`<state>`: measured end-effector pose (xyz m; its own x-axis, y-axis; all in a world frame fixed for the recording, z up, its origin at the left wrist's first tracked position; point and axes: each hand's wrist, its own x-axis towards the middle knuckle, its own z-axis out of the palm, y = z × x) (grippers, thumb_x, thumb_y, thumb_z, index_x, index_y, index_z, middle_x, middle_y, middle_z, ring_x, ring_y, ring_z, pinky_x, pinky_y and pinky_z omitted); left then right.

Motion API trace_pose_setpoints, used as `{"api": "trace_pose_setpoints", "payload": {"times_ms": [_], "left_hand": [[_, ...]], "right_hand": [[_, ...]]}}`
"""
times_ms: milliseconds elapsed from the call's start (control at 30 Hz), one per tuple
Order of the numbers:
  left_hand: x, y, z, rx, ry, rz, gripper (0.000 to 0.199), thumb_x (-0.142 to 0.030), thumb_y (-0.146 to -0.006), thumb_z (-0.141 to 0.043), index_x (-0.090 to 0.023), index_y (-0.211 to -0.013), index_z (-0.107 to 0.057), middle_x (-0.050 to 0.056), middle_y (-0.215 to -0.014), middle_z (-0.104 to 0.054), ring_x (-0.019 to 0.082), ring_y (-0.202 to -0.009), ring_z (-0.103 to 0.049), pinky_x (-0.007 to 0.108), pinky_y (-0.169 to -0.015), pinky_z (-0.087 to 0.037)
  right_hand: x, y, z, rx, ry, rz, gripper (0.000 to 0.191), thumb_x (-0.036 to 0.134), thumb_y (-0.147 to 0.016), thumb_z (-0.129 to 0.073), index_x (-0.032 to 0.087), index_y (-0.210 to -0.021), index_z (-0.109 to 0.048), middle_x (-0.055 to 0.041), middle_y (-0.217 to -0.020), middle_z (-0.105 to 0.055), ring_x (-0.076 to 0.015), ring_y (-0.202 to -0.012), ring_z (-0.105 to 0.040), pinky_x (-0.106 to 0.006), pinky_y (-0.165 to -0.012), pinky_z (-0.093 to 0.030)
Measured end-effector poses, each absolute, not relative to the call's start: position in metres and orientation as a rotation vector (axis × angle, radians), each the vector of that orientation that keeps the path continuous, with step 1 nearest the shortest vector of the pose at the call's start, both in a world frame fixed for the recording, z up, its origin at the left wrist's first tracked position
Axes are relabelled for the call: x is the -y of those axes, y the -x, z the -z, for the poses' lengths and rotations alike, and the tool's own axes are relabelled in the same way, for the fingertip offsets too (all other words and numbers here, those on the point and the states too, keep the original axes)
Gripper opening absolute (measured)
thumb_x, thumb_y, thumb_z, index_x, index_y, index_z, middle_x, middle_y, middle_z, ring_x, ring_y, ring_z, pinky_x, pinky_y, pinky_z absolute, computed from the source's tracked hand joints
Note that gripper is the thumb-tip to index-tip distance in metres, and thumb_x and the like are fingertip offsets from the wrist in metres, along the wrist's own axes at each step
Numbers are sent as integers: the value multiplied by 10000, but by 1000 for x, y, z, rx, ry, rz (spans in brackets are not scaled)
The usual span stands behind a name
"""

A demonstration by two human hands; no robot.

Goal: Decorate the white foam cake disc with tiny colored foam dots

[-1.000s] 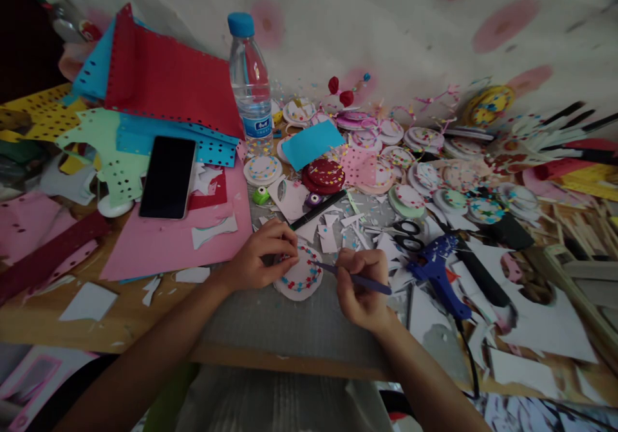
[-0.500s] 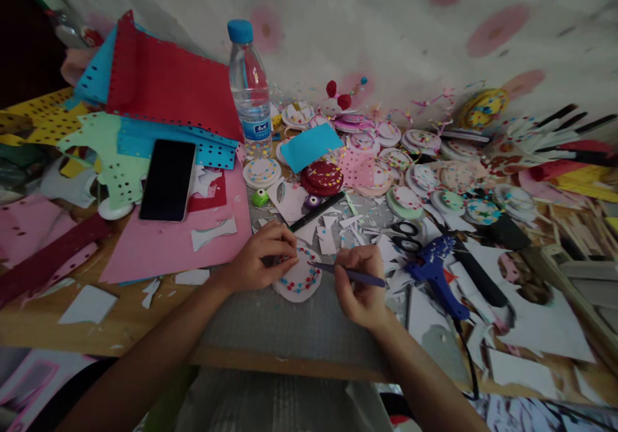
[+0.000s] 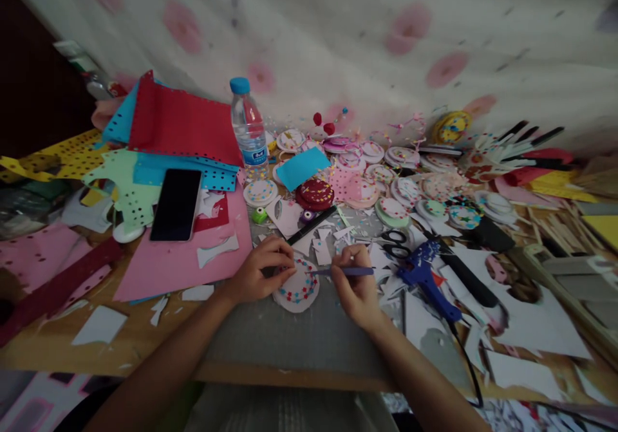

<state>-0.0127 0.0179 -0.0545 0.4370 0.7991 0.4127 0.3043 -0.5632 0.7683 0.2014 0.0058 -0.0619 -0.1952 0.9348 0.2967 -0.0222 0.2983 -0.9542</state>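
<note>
At a crowded craft bench, we see two bare hands at a pale round disc (image 3: 295,302) ringed with small red and blue stars; it lies on a grey mat (image 3: 290,348), directly beneath the left fingertips and spreading from them toward the body. Our left hand (image 3: 264,271) is the nearer, its bent thumb and forefinger drawn close together at the disc's upper left; whether anything is pinched between them, or whether they touch the surface, we cannot tell. Our right hand (image 3: 356,287) is closed around a slim purple tool (image 3: 360,271), thumb and fingers tight on its shaft; those fingers sit to the right of the disc, apart from it, and only the tool bridges the gap. Its long axis runs almost level across our view, the thin tip pointing left over the disc's upper right, toward the left fingertips but short of them; contact at the tip is too small to judge. Just beyond the left fingers lies a dark pen (image 3: 311,225); past the right fingers, farther to the right, are black-handled scissors (image 3: 396,235) and a blue glue gun (image 3: 425,281), with white paper scraps (image 3: 322,250) between and beyond both hands.
</note>
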Motion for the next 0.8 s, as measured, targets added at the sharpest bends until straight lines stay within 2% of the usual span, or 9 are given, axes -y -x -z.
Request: {"api": "trace_pose_setpoints", "payload": {"times_ms": [233, 500, 800], "left_hand": [[-18, 14, 61, -902, -2071, -1076, 90, -173, -867, -603, -164, -811, -674, 66, -859, -602, 184, -842, -567, 351, -790, -460], [-18, 15, 65, -899, -2057, -1079, 75, -170, -860, -615, -176, -827, -682, 66, -867, -605, 187, -855, -567, 351, -804, -460], [-17, 16, 59, -953, -2067, -1069, 92, -186, -866, -607, -176, -804, -675, 60, -854, -605, 186, -850, -580, 339, -802, -466]], "right_hand": [[-6, -201, 60, 1470, 831, -1112, 116, 209, -924, -462, 256, -898, -359, 73, -647, -387, -98, -484, -326, -219, -447, -255], [-6, -201, 60, 1413, 907, -1122, 121, 262, -918, -489, 260, -878, -375, 74, -627, -378, -106, -493, -331, -233, -471, -262], [-21, -215, 40, 1019, 873, -1176, 110, 291, -842, -566, 245, -873, -471, 72, -578, -416, -108, -511, -384, -242, -519, -307]]}}
